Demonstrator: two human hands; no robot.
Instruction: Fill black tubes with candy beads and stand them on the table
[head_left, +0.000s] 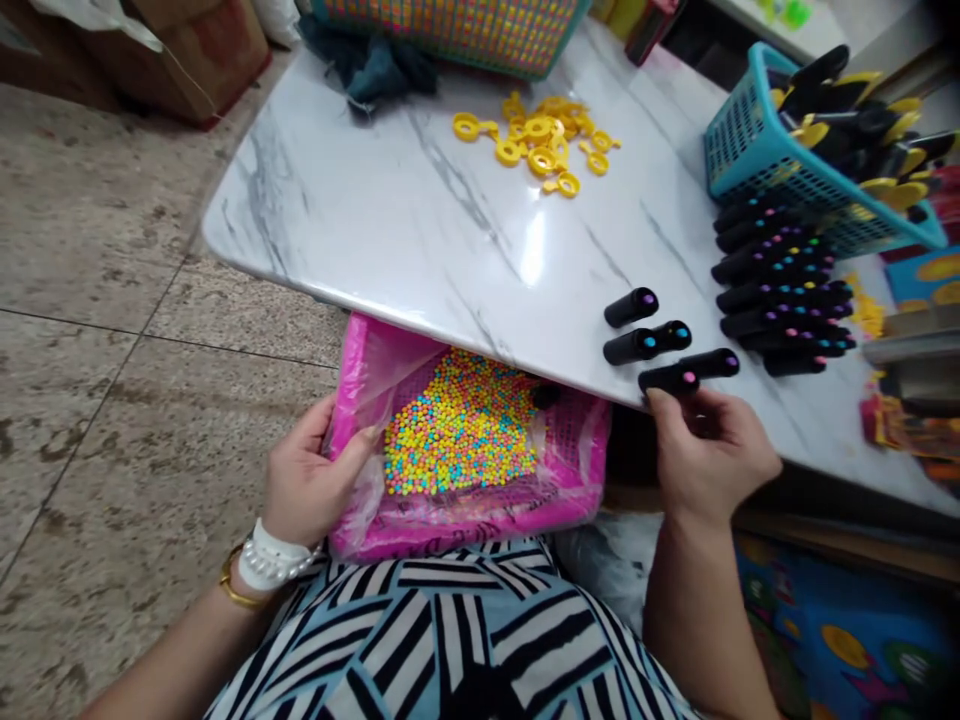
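Observation:
My left hand grips the left rim of a pink basket lined with clear plastic, its thumb over the edge. Many tiny coloured balls, mostly yellow, blue and pink, lie inside; the table edge hides the basket's far side. At the table's front edge, my right hand has thumb and fingers closed at the near end of a black tube with a pink ball at its tip. Several similar black tubes lie just beyond it, showing purple or blue balls.
Yellow ring-shaped caps are heaped on the marbled table. A blue basket of black and yellow pieces stands at right, behind stacked black tubes. At the back are a dark cloth and a green-rimmed basket.

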